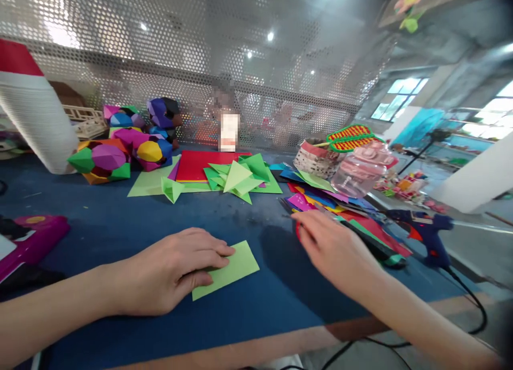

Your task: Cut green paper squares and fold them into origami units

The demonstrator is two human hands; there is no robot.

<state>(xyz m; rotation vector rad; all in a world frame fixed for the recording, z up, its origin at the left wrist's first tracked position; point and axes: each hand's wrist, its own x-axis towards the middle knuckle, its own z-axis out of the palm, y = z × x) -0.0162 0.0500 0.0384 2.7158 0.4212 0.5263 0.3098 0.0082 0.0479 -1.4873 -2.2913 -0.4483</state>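
Tabletop [248, 223] blue, perforated screen [272, 113] behind. Your left hand [176, 271] contacts green paper [236, 267]; right hand [336, 250] near scraps [300, 202]; cannot tell either grip.

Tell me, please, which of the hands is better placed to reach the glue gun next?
Probably the right hand: it is nearer to the glue gun. The left hand is on the light green paper, farther away.

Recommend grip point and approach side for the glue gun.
I'd take the blue glue gun by its handle, coming from the right: the handle slants down on that side, while the barrel points left toward the paper pile and the orange trigger faces left.
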